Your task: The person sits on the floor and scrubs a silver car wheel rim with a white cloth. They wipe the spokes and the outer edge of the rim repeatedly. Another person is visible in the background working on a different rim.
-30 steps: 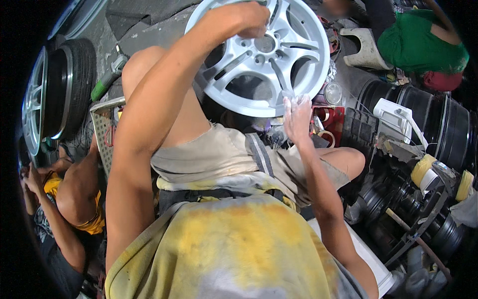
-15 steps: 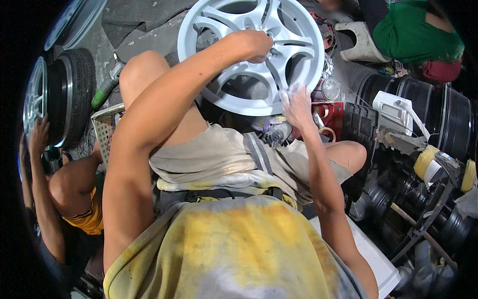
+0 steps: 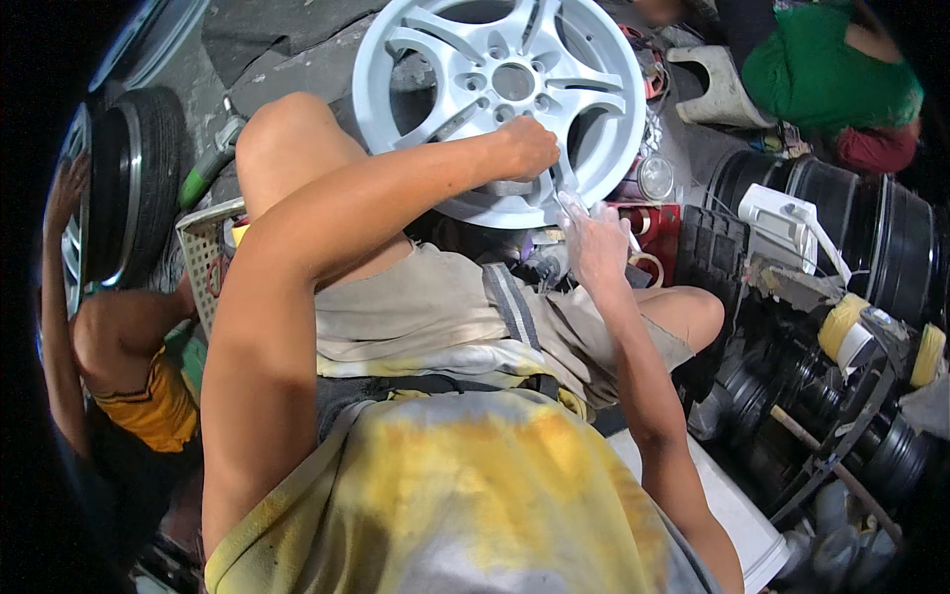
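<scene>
A pale silver alloy wheel rim (image 3: 604,94) with paired spokes faces me beyond my knees; what holds it up is hidden. My left hand (image 3: 529,148) is closed against the front of a spoke, below the round centre hole. Its curled fingers hide whatever may be in them. At the near right edge of the rim, my right hand (image 3: 597,243) grips with bent fingers. Whitish dust coats those fingertips.
A slotted plastic crate (image 3: 203,259) and a green-grey power tool (image 3: 210,163) lie left. Further left, another person's hand (image 3: 69,188) touches a tyred wheel (image 3: 148,188). Dark rims (image 3: 905,238) stand right, beyond a white appliance (image 3: 780,223). A person in green (image 3: 821,64) is upper right.
My left hand has moved down from the wheel's centre to the lower spoke, uncovering the hub. My right hand has slid slightly down at the edge. The other person's hand at left has risen.
</scene>
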The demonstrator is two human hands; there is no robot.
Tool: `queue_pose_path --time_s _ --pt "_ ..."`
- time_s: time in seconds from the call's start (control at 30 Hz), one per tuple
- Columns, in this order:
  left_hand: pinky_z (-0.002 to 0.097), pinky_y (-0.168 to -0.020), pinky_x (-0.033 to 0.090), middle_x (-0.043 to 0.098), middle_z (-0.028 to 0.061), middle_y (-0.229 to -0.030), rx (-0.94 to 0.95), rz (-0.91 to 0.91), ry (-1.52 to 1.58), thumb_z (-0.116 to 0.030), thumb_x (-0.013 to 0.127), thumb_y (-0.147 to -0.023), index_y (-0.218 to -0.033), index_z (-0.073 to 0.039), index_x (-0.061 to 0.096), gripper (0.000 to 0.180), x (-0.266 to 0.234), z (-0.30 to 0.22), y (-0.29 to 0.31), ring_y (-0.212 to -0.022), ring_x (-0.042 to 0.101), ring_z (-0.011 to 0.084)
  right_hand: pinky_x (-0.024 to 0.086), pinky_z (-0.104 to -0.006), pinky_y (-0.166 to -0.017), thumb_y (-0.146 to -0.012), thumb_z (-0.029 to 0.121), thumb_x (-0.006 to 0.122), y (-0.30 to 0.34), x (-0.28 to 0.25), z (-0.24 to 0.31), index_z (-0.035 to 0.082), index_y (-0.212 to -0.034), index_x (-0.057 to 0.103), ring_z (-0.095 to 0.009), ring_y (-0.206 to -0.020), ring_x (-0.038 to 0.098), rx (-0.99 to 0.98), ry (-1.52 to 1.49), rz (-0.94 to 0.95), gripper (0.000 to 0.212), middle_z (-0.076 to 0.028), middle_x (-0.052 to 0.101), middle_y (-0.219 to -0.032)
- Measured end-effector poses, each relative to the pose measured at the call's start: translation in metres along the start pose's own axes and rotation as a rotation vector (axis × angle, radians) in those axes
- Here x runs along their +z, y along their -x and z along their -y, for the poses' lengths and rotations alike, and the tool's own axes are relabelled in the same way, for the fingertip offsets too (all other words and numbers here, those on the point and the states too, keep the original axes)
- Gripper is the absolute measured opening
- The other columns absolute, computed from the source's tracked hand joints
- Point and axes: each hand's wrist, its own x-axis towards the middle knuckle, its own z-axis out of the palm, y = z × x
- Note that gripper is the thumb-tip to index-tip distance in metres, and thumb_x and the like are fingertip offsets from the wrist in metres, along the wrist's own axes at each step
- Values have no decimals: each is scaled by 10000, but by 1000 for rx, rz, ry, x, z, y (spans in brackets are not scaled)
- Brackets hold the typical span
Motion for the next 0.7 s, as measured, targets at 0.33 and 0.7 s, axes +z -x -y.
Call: queue_pose_path --time_s 0.33,0.7 --pt "403 -711 590 690 159 -997 101 71 42 -132 635 -853 -907 -32 751 163 9 -63 4 -870 723 300 481 -449 -911 -906 170 640 6 5 -27 20 -1191 669 -356 -1059 577 -49 -299 -109 323 -205 599 -1151" --pt "422 -638 582 758 122 -863 -127 -52 -179 -176 625 -832 -866 -84 781 184 -32 -2 1 -803 751 275 504 -455 -879 -938 77 567 -5 0 -44 40 -1233 657 -405 -996 616 -163 -474 -11 311 -236 605 -1102"
